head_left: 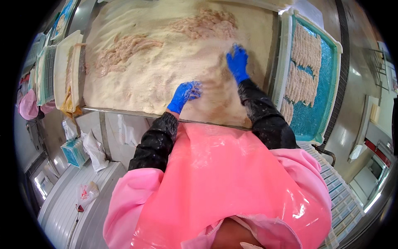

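Note:
A wide bed of pale breadcrumbs (137, 89) spreads over a metal-edged table before me. My left hand (184, 95), in a blue glove, is low over the crumbs near the front edge; its crumb-dusted fingers are bent and somewhat apart, with nothing I can make out in them. Farther away and to the right, my right hand (237, 64), gloved too, stretches over the crumbs with fingers spread. Beyond it lies a heap of pale pink raw meat pieces (207, 25). Another meat heap (124, 52) rests at the left of the bed.
At the right stands a pale-rimmed tray (336, 83) with a blue lining, holding rows of crumb-coated strips (304, 83). A white tub (66, 62) adjoins the table's left side. White bags (94, 151) and small blue trays (75, 152) are at lower left, near a ridged metal surface (68, 207).

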The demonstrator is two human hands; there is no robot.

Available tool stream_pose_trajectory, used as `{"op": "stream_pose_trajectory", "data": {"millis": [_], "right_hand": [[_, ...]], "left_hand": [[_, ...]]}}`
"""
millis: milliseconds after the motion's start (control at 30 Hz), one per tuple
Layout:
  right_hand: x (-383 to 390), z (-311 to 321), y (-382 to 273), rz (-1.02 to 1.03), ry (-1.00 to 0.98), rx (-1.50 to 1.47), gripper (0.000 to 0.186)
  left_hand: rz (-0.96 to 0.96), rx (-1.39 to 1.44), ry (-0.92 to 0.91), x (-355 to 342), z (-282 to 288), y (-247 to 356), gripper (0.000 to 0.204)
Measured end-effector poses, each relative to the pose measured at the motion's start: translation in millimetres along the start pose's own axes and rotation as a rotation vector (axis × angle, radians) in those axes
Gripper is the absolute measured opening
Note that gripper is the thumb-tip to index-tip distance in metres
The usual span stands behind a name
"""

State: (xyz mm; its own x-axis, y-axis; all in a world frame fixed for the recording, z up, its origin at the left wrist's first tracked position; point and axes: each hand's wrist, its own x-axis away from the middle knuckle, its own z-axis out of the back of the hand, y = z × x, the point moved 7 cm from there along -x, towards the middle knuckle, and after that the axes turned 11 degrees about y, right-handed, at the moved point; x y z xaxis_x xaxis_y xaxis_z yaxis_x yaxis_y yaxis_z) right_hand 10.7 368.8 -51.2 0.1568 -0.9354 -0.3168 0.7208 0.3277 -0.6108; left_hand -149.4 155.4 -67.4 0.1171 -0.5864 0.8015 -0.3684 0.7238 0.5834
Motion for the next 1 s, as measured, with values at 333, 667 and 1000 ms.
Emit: {"op": "stream_pose_trajectory", "data": {"millis": [333,667,1000], "right_hand": [[-56,-10,-44,0.106,0.122,0.225,0.035],[-75,-30,2,-0.439,-0.281,-0.535,0.022],[78,26,-42,-0.398,-0.379,-0.348,0.025]], "left_hand": [[0.019,0.143,-0.13,8,16,3,0.03],[0.153,0.164,-0.21,3,14,-2,0.035],[-0.108,0.06,-0.056,2,23,20,0.032]]}}
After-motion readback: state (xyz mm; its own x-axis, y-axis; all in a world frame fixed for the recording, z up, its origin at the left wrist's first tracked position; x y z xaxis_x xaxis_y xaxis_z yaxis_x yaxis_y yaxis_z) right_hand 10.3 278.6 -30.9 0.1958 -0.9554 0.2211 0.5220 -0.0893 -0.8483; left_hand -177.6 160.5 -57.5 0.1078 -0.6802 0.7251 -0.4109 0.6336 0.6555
